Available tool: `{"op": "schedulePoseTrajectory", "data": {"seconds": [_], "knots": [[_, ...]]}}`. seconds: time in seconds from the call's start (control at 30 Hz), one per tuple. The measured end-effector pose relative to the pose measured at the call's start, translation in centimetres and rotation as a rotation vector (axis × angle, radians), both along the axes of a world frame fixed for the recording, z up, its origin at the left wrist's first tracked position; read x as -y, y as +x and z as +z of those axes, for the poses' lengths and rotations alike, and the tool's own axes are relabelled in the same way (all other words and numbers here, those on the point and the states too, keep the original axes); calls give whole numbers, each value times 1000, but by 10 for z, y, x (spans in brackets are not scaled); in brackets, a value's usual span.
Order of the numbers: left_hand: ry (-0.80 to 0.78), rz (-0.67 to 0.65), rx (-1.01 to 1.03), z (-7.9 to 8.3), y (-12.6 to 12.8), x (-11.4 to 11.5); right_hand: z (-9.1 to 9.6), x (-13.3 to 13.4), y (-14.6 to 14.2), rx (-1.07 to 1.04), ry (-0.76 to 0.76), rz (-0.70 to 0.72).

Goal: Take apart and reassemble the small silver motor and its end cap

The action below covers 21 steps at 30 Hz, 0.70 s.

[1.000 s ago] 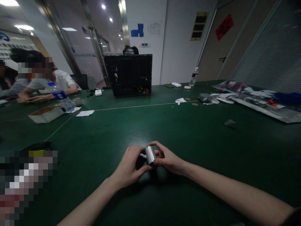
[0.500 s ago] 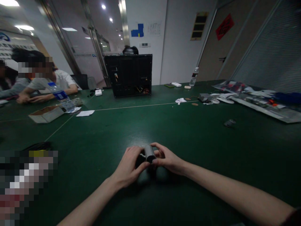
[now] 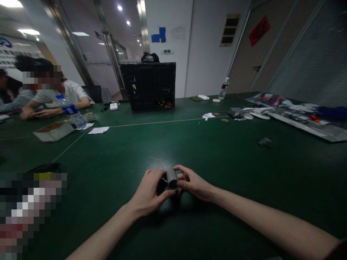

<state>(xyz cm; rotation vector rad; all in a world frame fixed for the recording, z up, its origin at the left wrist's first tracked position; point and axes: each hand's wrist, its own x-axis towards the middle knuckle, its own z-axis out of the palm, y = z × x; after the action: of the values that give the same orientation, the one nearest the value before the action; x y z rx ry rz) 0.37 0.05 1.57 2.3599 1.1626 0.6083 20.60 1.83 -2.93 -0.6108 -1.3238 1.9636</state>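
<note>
Between my two hands is a short grey cylinder (image 3: 171, 177) with a dark hollow end facing me, held just above the green table (image 3: 151, 144). My left hand (image 3: 153, 189) grips it from the left, the thumb below the near end and the fingers curled behind. From the other side my right hand (image 3: 191, 182) holds it, thumb against its right edge and index finger over the far top. Parts of the fingers and of the cylinder's sides are hidden. What the cylinder belongs to cannot be made out.
A small grey part (image 3: 265, 141) lies to the right. Farther off are a black panel-like case (image 3: 151, 86), a water bottle (image 3: 223, 88), an open box (image 3: 54, 132) and a blue-labelled bottle (image 3: 71, 112). A board with clutter (image 3: 309, 124) lies at right; people sit at left.
My left thumb has slid slightly right, under the cylinder's near end. My right thumb has moved up a little along its side. The cylinder stays nearly in place.
</note>
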Motion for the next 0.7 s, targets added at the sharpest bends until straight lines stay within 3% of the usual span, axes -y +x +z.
{"op": "schedulePoseTrajectory", "data": {"seconds": [0.27, 0.5, 0.7], "knots": [[9, -8, -11, -3, 0, -1, 10, 3, 3, 34, -37, 22], [16, -33, -26, -5, 0, -3, -1, 1, 1, -7, -16, 14], [8, -102, -18, -4, -1, -3, 3, 2, -1, -6, -37, -1]]}}
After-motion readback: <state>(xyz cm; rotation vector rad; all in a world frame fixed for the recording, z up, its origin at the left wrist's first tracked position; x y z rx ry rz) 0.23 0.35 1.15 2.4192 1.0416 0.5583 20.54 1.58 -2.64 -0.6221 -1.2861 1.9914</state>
